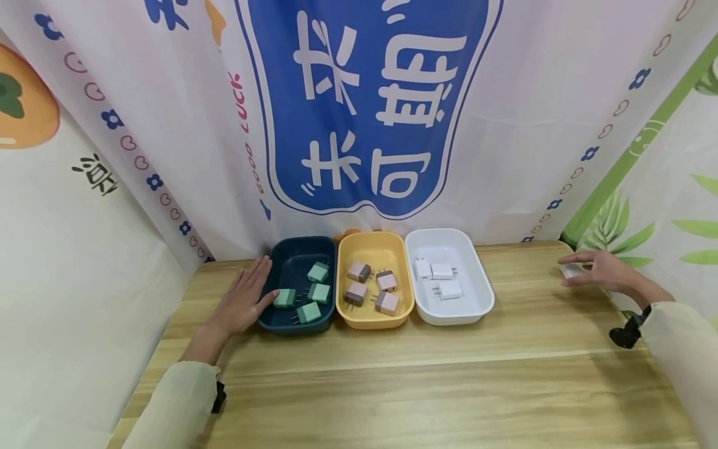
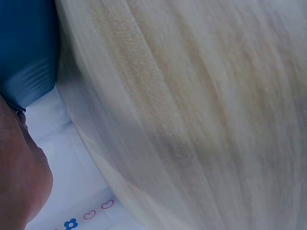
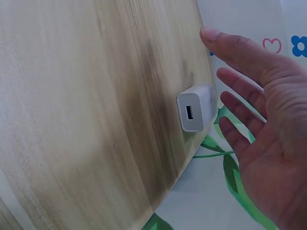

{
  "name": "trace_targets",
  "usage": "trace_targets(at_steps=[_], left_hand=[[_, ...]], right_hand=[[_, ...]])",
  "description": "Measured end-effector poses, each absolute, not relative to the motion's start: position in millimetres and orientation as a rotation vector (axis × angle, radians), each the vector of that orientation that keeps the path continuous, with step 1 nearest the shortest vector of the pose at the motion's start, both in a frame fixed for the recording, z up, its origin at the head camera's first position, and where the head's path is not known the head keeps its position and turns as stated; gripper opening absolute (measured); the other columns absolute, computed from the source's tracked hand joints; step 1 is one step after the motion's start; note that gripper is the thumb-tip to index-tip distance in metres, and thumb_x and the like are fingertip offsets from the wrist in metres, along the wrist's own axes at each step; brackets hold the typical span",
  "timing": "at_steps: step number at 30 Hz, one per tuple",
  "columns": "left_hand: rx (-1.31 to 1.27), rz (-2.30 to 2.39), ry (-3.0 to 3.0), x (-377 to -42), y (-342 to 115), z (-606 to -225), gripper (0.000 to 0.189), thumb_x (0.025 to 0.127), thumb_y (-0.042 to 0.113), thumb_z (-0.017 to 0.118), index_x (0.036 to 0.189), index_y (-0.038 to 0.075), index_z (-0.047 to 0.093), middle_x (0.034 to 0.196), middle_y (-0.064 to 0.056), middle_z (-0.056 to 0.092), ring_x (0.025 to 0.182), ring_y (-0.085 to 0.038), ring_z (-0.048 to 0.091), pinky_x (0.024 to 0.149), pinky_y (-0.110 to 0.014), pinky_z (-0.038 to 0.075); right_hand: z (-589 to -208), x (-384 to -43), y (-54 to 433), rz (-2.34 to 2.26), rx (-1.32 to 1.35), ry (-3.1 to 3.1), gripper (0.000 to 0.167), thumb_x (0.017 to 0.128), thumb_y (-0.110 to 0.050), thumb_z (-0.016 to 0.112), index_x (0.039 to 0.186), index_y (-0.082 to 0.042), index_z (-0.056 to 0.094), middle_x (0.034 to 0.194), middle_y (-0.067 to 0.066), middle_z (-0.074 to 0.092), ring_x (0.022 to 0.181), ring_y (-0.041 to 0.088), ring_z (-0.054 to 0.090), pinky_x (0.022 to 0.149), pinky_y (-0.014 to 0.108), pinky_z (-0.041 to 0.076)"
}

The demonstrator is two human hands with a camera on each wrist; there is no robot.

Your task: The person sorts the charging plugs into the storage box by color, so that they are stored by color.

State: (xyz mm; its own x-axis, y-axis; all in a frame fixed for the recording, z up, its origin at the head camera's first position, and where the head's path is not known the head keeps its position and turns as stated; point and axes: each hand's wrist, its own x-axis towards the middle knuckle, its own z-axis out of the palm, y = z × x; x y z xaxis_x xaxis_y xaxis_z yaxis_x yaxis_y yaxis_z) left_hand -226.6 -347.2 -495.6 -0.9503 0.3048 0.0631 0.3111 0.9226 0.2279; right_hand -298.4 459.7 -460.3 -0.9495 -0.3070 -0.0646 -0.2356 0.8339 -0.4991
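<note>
At the table's right end lies a white USB charger plug (image 3: 196, 108), its port facing the right wrist camera. My right hand (image 1: 608, 271) is right beside it with fingers spread and relaxed; in the right wrist view a gap shows between the fingers (image 3: 240, 103) and the plug. My left hand (image 1: 238, 308) lies with straight fingers along the left rim of a dark blue tray (image 1: 297, 246), thumb reaching over it near a green charger plug (image 1: 284, 298). Only part of this hand (image 2: 21, 172) appears in the left wrist view.
Several green plugs are in the blue tray. Beside it, a yellow tray (image 1: 373, 240) bears several pink-and-grey plugs (image 1: 387, 303), and a white tray (image 1: 477, 299) bears three white plugs (image 1: 449, 289). A printed curtain (image 1: 521, 125) hangs behind the wooden table (image 1: 392, 386).
</note>
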Motion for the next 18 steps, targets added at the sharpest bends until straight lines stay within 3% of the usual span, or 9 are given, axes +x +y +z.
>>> trace_targets(at_steps=[10,14,18], left_hand=[[-0.475,-0.384,-3.07,-225.0,-345.9,-493.7,0.08,0.114,0.05,0.037,0.17,0.004,0.005,0.179,-0.013,-0.003,0.165,-0.035,-0.004,0.131,-0.06,-0.001],[-0.477,-0.384,-3.066,-224.9,-345.4,-493.6,0.08,0.114,0.051,0.037,0.17,0.005,0.005,0.179,-0.014,-0.001,0.165,-0.034,-0.004,0.131,-0.06,0.0],[-0.472,-0.378,-3.062,-224.3,-345.5,-493.5,0.08,0.113,0.051,0.037,0.17,0.005,0.005,0.178,-0.017,0.003,0.165,-0.035,-0.002,0.131,-0.061,0.0]], right_hand=[[-470.1,-298.3,467.7,-0.788,-0.413,2.844,0.066,0.089,-0.031,0.088,0.139,0.005,0.065,0.139,0.034,0.062,0.126,0.058,0.057,0.083,0.017,0.046],[-473.9,-298.6,470.2,-0.786,-0.383,2.847,0.067,0.088,-0.032,0.089,0.139,0.005,0.065,0.138,0.037,0.061,0.104,0.039,0.066,0.077,0.021,0.048],[-472.7,-297.3,467.8,-0.786,-0.357,2.86,0.067,0.087,-0.031,0.089,0.138,0.005,0.066,0.135,0.037,0.063,0.092,0.019,0.059,0.073,0.022,0.047]])
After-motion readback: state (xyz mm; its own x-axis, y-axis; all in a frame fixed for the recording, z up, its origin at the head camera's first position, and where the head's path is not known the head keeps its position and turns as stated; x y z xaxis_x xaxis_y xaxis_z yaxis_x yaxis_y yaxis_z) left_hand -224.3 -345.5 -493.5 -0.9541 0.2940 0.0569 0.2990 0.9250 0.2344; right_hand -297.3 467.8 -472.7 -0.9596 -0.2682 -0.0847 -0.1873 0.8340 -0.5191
